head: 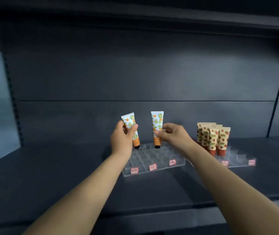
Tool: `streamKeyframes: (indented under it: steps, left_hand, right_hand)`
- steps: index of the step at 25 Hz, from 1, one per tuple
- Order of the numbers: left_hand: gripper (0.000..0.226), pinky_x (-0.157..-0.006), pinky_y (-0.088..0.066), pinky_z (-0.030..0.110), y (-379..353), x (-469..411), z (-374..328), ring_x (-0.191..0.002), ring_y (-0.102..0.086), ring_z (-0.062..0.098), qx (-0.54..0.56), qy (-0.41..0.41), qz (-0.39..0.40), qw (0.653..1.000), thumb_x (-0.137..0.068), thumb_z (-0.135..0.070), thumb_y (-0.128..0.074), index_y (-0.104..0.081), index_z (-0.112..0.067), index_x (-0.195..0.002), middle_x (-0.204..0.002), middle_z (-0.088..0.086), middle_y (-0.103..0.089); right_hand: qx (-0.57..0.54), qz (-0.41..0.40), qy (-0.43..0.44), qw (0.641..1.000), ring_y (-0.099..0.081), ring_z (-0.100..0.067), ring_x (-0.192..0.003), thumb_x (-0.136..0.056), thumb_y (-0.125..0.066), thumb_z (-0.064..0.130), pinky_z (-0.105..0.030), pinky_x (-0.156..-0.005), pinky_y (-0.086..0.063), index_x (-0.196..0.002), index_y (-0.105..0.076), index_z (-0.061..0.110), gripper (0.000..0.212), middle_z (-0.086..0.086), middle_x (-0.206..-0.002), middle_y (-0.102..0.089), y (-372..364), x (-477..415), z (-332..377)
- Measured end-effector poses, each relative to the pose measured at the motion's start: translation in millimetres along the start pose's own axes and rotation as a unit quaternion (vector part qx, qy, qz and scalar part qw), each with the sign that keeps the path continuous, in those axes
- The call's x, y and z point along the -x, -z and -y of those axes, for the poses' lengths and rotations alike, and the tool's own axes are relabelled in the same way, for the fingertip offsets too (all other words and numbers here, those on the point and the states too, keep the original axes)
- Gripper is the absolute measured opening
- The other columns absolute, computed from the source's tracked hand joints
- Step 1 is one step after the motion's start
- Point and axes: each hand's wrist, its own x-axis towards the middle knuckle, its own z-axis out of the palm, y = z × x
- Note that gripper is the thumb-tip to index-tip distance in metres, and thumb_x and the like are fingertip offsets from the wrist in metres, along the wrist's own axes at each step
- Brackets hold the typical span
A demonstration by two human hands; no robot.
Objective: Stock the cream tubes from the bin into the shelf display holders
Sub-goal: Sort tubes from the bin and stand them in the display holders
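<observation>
Above the clear holder's (152, 160) left end, my left hand (122, 138) grips a tilted orange-print tube (130, 128), its cap at the holder's back-left corner. My right hand (172, 134) pinches a second tube (157, 128) upright at the back row; the front rows lie open. Strawberry tubes (213, 138) stand to the holder's right.

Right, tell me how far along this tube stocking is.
Done: a cluster of cream strawberry-print tubes stands in the right clear acrylic holder. In hand: the left hand grips one pale-blue orange-print tube, the right hand another, caps down at the left clear acrylic holder's back row. Left: that holder's other slots show empty, as do the right holder's front steps.
</observation>
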Motion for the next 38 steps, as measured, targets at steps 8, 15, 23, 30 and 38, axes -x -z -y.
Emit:
streamKeyframes:
  steps: [8,15,23,30,38]
  left_hand:
    - [0.022,-0.053,-0.033,0.027,-42,-37,47,-0.065,-0.048,0.016,-0.026,0.009,0.041,0.999,-0.089,-0.030,-0.059,-0.049,-0.010,-0.087,-0.065,-0.009,-0.048]
    - [0.017,-0.060,-0.040,0.025,-54,-50,71,-0.072,-0.055,0.015,-0.064,0.006,0.128,0.990,-0.087,-0.029,-0.062,-0.054,-0.015,-0.090,-0.074,-0.003,-0.058]
    - [0.023,-0.067,-0.047,0.014,-46,-61,78,-0.086,-0.065,0.018,-0.029,-0.002,0.225,0.974,-0.085,-0.021,-0.065,-0.060,-0.012,-0.105,-0.098,0.008,-0.069]
    - [0.030,-0.079,-0.050,0.030,-45,-64,79,-0.092,-0.065,0.022,-0.040,-0.010,0.228,0.973,-0.081,-0.019,-0.070,-0.061,-0.008,-0.108,-0.100,0.008,-0.069]
    - [0.031,-0.077,-0.048,0.030,-43,-66,81,-0.084,-0.061,0.018,-0.131,-0.015,0.240,0.962,-0.078,-0.023,-0.074,-0.064,-0.007,-0.102,-0.090,0.003,-0.064]
  right_hand:
    - [0.032,0.062,-0.053,0.996,-0.064,-0.007,-0.078,-0.082,-0.071,0.017,-0.022,-0.080,-0.042,-0.095,-0.064,0.013,0.016,-0.001,-0.086,-0.070,-12,-66,-42]
    - [0.038,0.106,-0.068,0.991,-0.066,-0.010,-0.077,-0.082,-0.070,0.016,-0.019,-0.079,-0.045,-0.093,-0.063,0.011,0.014,-0.002,-0.084,-0.070,-14,-82,-63]
    - [0.066,0.104,-0.075,0.990,-0.066,-0.012,-0.080,-0.081,-0.071,0.014,-0.022,-0.082,-0.048,-0.094,-0.063,0.013,0.015,-0.004,-0.086,-0.070,-20,-74,-65]
    - [0.061,0.101,-0.088,0.989,-0.066,-0.007,-0.079,-0.079,-0.073,0.015,-0.014,-0.073,-0.044,-0.100,-0.064,0.009,0.023,-0.002,-0.085,-0.071,-17,-70,-63]
    - [0.145,0.104,-0.077,0.981,-0.067,-0.014,-0.088,-0.077,-0.075,0.015,-0.027,-0.084,-0.051,-0.094,-0.064,0.016,0.021,-0.002,-0.094,-0.071,-19,-72,-69]
